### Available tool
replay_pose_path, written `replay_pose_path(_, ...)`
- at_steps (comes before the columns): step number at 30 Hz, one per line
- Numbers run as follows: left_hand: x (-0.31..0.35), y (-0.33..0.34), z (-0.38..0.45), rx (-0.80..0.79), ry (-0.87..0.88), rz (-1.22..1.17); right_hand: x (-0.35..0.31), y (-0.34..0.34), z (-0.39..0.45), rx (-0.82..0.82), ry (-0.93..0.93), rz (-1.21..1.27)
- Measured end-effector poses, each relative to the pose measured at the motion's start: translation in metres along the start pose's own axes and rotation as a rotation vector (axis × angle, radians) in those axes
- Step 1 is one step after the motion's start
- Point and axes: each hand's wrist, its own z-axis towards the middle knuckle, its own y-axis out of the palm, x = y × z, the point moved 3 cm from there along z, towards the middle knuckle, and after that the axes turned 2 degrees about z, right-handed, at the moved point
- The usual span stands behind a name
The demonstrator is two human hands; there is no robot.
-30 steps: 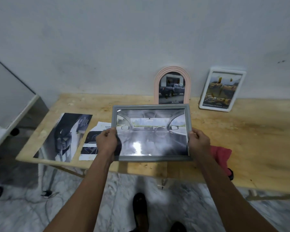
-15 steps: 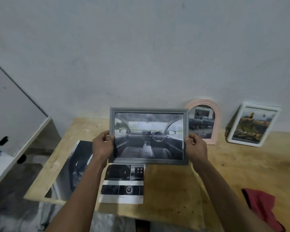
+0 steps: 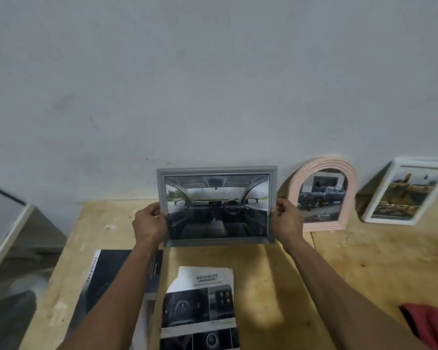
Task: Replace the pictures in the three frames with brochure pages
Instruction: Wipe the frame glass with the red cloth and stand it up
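I hold a grey rectangular frame [image 3: 216, 170] upright near the wall, over the back of the wooden table [image 3: 276, 274]. It shows a car-interior page. My left hand [image 3: 149, 223] grips its left edge and my right hand [image 3: 287, 221] grips its right edge. To its right a pink arched frame [image 3: 323, 193] with a pickup-truck page leans on the wall. Further right leans a white frame [image 3: 405, 193] with a yellowish picture. A cut brochure page [image 3: 200, 309] lies on the table below the grey frame, and a dark brochure [image 3: 106, 279] lies left of it, partly under my left forearm.
A red cloth [image 3: 430, 324] lies at the table's right front. A white cabinet or board [image 3: 5, 238] stands off the table's left edge. The plain grey wall rises right behind the frames.
My hands have carried the grey frame away from me, from the table's front edge to the wall at the back, left of the pink frame. The camera view tilted up.
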Motion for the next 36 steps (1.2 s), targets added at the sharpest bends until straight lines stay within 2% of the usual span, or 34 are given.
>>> replay_pose_path(9, -0.008, 0.028, 0.027, -0.011, 0.011, 0.019, 0.016, 0.029, 0.029, 0.018, 0.072, -0.056)
replay_pose_path(18, -0.010, 0.036, 0.034, 0.023, 0.018, 0.062, 0.018, 0.038, 0.036, 0.009, 0.114, -0.003)
replay_pose_path(23, -0.010, 0.039, 0.036, 0.029, 0.022, 0.044, 0.015, 0.039, 0.037, 0.017, 0.075, -0.065)
replay_pose_path(36, -0.015, 0.040, 0.041, 0.036, 0.026, -0.024, 0.013, 0.042, 0.035, 0.035, 0.026, -0.039)
